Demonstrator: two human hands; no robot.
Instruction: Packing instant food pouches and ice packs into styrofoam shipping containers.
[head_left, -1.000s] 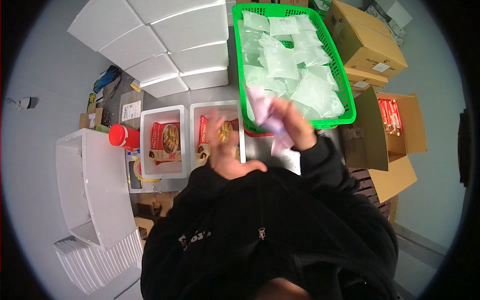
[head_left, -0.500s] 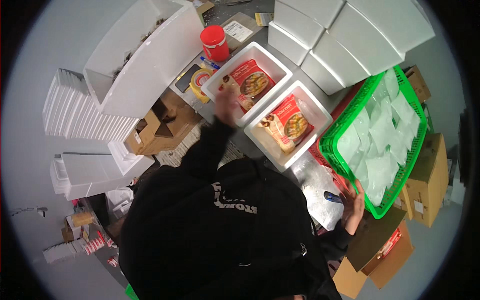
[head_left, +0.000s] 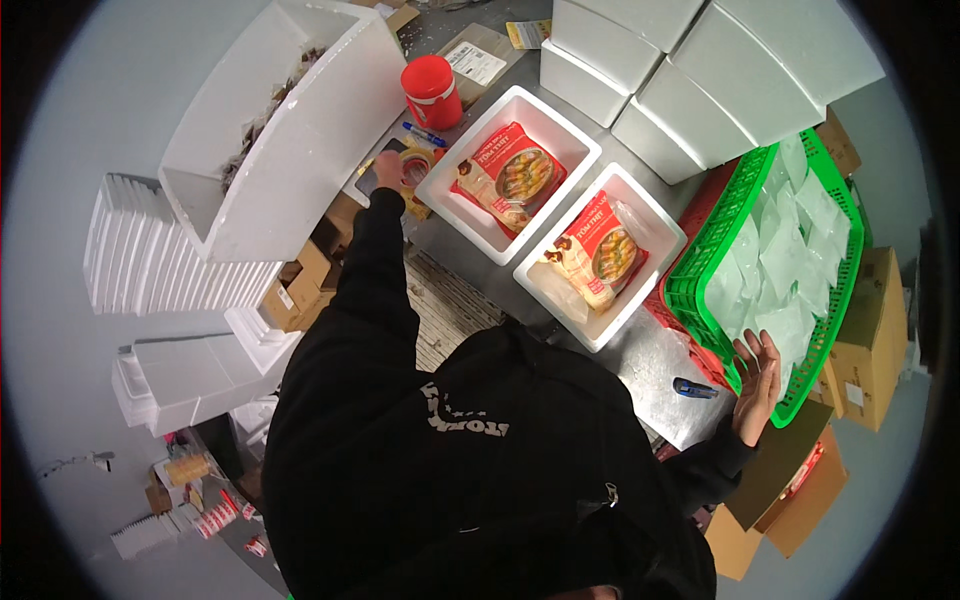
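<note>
My left hand (head_left: 388, 172) reaches over a dark flat object (head_left: 367, 182) that looks like a phone, right beside a yellow tape roll (head_left: 417, 162). Its fingers are too small and covered to make out a grip. My right hand (head_left: 759, 384) has its fingers apart, close against the near rim of a green plastic basket (head_left: 690, 275) piled with white ice packs (head_left: 785, 260). Between the hands stand two white foam boxes, the left one (head_left: 580, 172) and the right one (head_left: 668, 232). In each lies a red and cream food packet (head_left: 512, 176).
A red lidded jug (head_left: 432, 92) and a blue marker (head_left: 425, 134) stand beyond the tape. Foam boxes (head_left: 690, 90) are stacked at the far right. A box cutter (head_left: 695, 388) lies near the basket. Foam lids (head_left: 170, 260) and a large foam box (head_left: 290, 150) are at left.
My left hand has gone from over the left foam box leftward to the tape roll and dark flat object. My right hand has shifted right along the basket rim. The view has turned slightly.
</note>
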